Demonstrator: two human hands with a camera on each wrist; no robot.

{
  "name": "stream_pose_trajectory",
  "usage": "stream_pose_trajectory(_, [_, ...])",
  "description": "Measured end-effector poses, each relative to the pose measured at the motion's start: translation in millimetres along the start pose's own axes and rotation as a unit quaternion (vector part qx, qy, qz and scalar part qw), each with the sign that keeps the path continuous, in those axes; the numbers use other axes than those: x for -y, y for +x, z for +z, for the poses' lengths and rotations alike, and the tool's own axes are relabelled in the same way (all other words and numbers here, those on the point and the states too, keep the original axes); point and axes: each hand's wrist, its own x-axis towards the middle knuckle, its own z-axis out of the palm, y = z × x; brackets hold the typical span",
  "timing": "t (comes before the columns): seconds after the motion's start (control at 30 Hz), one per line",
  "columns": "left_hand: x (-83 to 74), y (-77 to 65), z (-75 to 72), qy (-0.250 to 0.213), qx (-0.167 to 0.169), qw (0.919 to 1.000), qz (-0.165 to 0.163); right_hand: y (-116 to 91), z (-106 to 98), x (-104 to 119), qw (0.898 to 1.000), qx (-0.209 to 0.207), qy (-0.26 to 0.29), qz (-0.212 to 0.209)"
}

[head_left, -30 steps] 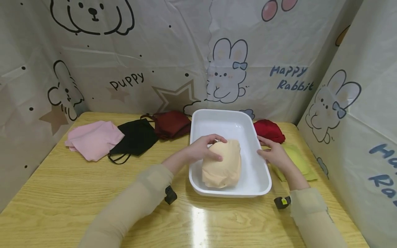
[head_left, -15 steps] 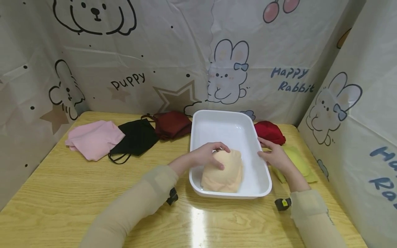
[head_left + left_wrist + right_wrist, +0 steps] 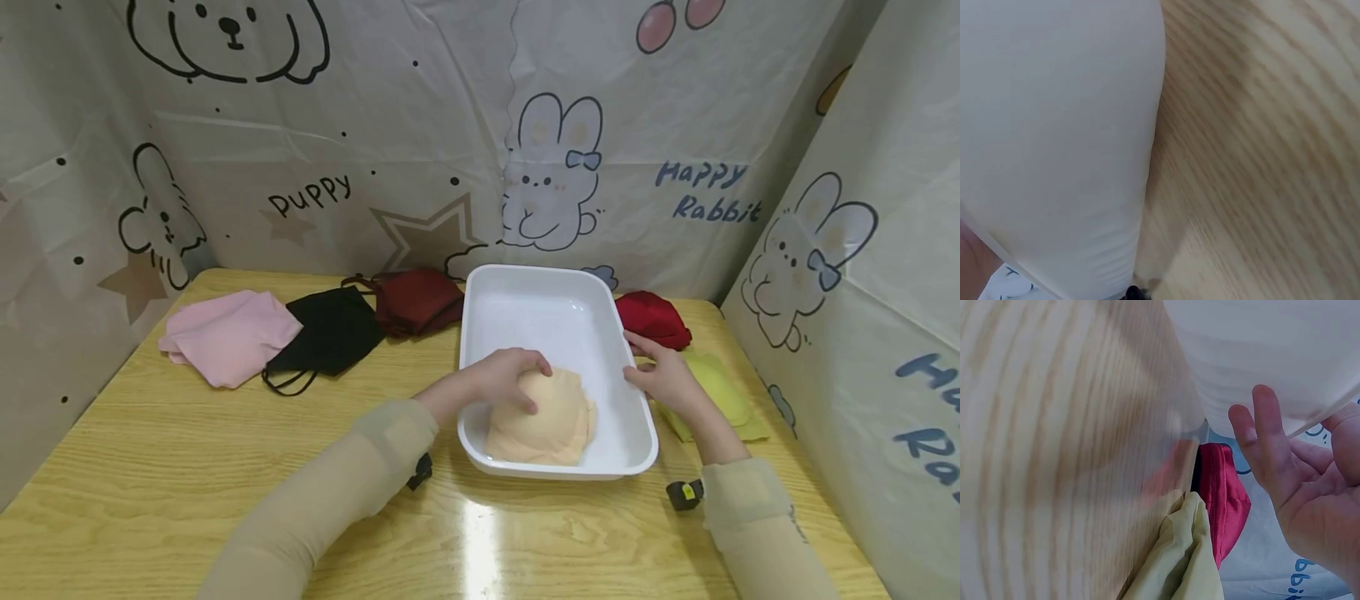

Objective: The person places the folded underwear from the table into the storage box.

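In the head view a peach padded fabric bundle lies in the near left part of a white plastic tray. My left hand holds the bundle from its left, thumb on its top and fingers curled at its far edge. At the tray's right rim is my right hand. In the right wrist view this hand grips the rim, thumb at the edge and two fingers up against the outer wall. The tray wall hides nearly all of my left hand in the left wrist view.
Left of the tray lie a pink cloth, a black cloth piece with a cord loop and a maroon cloth piece. Right of it are a red satin piece and a yellow one. Printed sheets wall the table.
My left hand has moved slightly toward me with the peach bundle, which has tipped down flatter into the near part of the tray. My right hand stays at the rim.
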Motion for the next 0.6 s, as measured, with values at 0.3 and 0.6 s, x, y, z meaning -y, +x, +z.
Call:
stream_pose_trajectory(0.3, [-2.5, -0.5, -0.9, 0.067, 0.034, 0.9966, -0.033, 1.0, 1.1, 0.2, 1.0, -0.003, -0.005, 0.0])
stream_pose_trajectory(0.6, [-7.0, -5.1, -1.4, 0.091, 0.033, 0.9941, -0.047, -1.5, 3.4, 2.9, 1.0, -0.005, 0.007, 0.011])
